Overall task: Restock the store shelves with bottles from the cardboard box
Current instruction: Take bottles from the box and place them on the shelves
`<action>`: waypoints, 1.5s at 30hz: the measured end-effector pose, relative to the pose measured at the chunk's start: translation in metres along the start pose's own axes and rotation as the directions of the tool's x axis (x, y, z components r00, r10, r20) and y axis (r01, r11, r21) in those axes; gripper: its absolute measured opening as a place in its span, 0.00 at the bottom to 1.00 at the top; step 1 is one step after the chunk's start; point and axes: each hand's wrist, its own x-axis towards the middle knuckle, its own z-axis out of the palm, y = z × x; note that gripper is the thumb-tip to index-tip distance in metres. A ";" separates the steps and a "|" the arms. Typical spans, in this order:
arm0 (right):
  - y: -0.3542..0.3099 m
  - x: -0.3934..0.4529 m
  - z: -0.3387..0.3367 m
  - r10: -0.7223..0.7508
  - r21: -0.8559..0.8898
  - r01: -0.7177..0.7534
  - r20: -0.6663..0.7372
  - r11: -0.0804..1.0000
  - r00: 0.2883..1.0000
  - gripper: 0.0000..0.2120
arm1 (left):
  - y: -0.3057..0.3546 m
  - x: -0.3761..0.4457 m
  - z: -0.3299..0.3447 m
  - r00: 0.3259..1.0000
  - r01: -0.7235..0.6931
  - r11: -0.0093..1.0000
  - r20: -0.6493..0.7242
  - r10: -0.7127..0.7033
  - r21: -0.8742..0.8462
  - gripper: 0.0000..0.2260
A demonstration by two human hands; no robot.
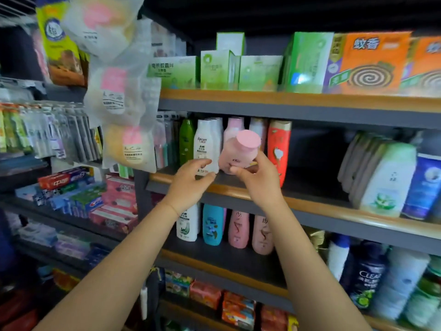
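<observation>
The right hand (256, 177) fingers clamp the pink bottle (238, 152), tilted cap-right above the shelf (310, 204) front edge, left hand (193, 180) fingers apart beside it.

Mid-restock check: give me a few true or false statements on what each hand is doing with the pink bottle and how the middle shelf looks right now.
1. The right hand holds the small pink plastic bottle with the pink cap. True.
2. That pink bottle stands upright on the shelf. False: it is tilted, cap toward the camera, held at the front of the wood-edged middle shelf.
3. The left hand grips the tall green bottle. False: it holds nothing; its fingers reach toward the white pouch-shaped bottle.
4. A red bottle stands to the right of the pink bottle. True.
5. The middle shelf is packed full from end to end. False: a gap shows right of the red bottle.
</observation>
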 end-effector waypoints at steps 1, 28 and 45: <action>0.006 0.007 -0.002 0.024 -0.043 -0.024 0.003 0.999 1.000 0.16 | -0.006 0.005 0.005 1.000 -0.009 0.997 0.029 0.007 0.076 0.17; 0.089 0.118 0.047 0.394 -0.376 -0.416 -0.137 0.828 0.909 0.18 | -0.051 0.022 0.020 0.999 -0.034 0.999 0.001 0.034 -0.003 0.09; -0.006 0.003 0.082 0.110 0.202 -0.148 0.189 0.968 0.976 0.05 | -0.073 -0.031 -0.025 0.981 -0.041 0.975 -0.192 -0.001 -0.217 0.16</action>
